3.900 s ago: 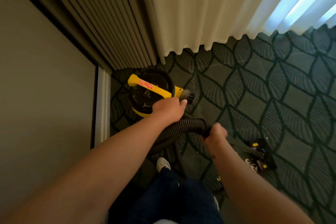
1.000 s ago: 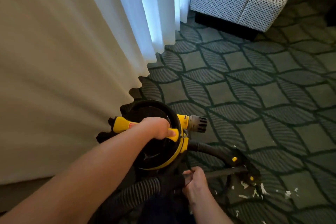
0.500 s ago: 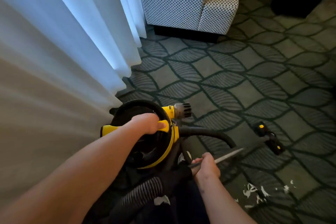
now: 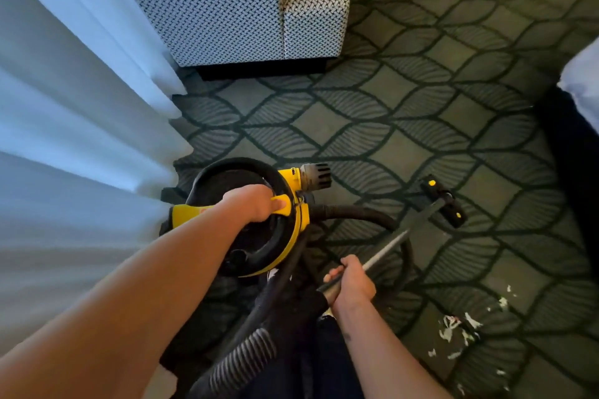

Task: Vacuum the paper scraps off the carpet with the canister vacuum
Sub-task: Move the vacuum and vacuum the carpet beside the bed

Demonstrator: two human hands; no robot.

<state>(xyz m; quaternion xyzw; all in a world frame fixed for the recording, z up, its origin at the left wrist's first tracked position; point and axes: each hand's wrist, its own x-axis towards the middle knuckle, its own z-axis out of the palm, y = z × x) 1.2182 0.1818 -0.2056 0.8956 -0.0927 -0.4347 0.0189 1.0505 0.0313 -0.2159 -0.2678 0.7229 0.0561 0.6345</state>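
Two grips are busy, and only one of them steers the coming move. Nearest the person, low on the right, the paper scraps [image 4: 457,330] lie in a loose white scatter on the carpet [image 4: 324,120], none of them under the vacuum's head. A ribbed hose [image 4: 246,356] crosses the bottom edge beside the person's legs. Just left of the scraps and a little farther out, the right grip [image 4: 348,285] is curled tight round the near end of the metal wand [image 4: 385,248]. The wand's long axis runs away and to the right, ending at the floor nozzle [image 4: 442,201]. That nozzle sits beyond the scraps and well apart from them; whether it touches the carpet I cannot tell. By my reading, the head must be drawn back toward the person and swung slightly right, which is work for the right arm, the nearer one. Farther left, the left grip [image 4: 256,202] is clamped on the yellow handle [image 4: 188,212] of the canister vacuum [image 4: 299,220], beside a curtain [image 4: 64,139]. A patterned armchair [image 4: 227,3] stands farthest off.
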